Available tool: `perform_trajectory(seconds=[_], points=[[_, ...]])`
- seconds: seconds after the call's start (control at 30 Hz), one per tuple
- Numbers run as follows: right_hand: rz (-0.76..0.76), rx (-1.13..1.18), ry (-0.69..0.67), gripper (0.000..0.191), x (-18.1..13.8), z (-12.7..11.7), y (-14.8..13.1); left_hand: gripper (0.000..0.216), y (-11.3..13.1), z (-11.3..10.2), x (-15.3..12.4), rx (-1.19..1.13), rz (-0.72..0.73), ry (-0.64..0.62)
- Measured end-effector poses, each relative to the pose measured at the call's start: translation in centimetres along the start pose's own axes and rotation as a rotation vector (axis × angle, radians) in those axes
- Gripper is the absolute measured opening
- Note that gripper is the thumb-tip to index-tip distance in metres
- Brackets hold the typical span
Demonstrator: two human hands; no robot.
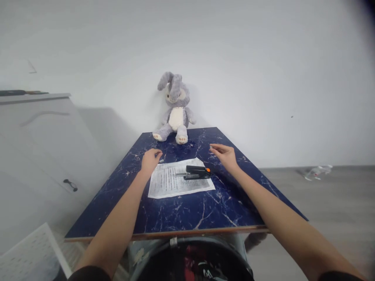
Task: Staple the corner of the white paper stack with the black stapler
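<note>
Dark blue marble-patterned board forms the top of the bench (187, 210), veined in white, with a pale wooden edge along its near side. A printed sheet of paper (172, 181) lies flat near the middle of it, and a black stapler (195, 172) with an orange tip rests on the right part of that sheet, lying lengthwise across the page.

The left hand (150, 159) is at the upper left corner of the paper, its fingers curled loosely inward; whether its grip pinches anything small cannot be told. The right hand (225, 154) hovers just past the upper right of the paper, near the stapler's orange end but not touching it, fingers spread and its grip open, holding nothing.

At the far edge of the bench a grey plush rabbit (175, 111) with a cream belly sits upright, leaning on the white wall (263, 58).

Under the near edge of the bench stands a round dark bin (193, 257); something red and white shows inside it, too dim to name. To the left is a white cabinet (38, 148) with a dark handle. On the grey floor at the right lies a clear plastic bottle (318, 171) on its side.
</note>
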State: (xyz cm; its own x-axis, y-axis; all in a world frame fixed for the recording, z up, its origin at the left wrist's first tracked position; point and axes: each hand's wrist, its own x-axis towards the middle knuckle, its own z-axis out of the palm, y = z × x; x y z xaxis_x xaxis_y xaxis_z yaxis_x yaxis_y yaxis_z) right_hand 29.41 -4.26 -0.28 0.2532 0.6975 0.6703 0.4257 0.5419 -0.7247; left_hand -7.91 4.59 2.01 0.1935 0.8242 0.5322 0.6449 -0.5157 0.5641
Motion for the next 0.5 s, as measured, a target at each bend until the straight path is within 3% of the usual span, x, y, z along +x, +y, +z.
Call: perform_trajectory(seconds=[0.07,0.17,0.33,0.5], points=[[0.046,-0.162,-0.073,0.029,0.8,-1.3,2.4,0.013,-3.0,-0.2,0.4,0.148,-0.049,-0.106],[0.060,-0.456,-0.213,0.022,1.3,-2.3,4.9,0.015,-5.0,0.4,0.2,0.193,-0.036,-0.226],[-0.081,-0.814,-0.393,0.027,0.8,-1.4,6.1,0.008,-5.1,1.5,0.1,0.174,-0.062,-0.259],[-0.126,-0.842,-0.464,0.028,0.5,-0.7,6.2,0.005,-4.1,2.2,0.2,0.162,-0.070,-0.242]])
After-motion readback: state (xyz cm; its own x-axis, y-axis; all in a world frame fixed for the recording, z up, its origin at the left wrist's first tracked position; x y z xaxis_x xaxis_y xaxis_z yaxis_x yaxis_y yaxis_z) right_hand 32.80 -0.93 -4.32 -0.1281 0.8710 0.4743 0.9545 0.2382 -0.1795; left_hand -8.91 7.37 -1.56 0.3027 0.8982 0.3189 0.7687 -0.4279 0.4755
